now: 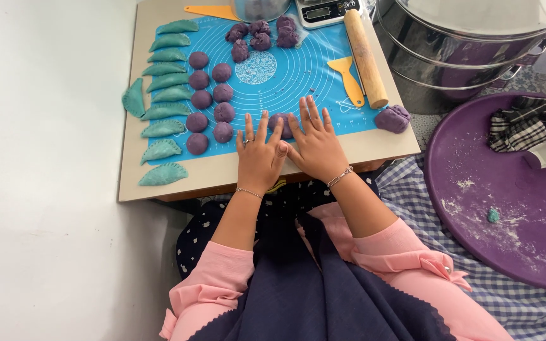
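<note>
My left hand [259, 155] and my right hand [314, 142] lie flat, fingers spread, side by side on the near edge of a blue silicone mat [298, 76]. Between their fingertips sits a purple dough ball [284, 120], partly covered by both hands. Neither hand is closed around it. To the left, two columns of smooth purple balls [210, 101] stand on the mat. A row of teal folded dumplings [165, 95] runs down the mat's left edge. Rough purple dough pieces [260, 35] cluster at the far side.
The mat lies on a low beige board [387, 145]. A wooden rolling pin [365, 57], yellow scraper [349, 79], purple dough lump [393, 118] and kitchen scale [323, 11] are on the right. A steel steamer [469, 44] and floured purple tray [507, 196] with a checked cloth stand beyond.
</note>
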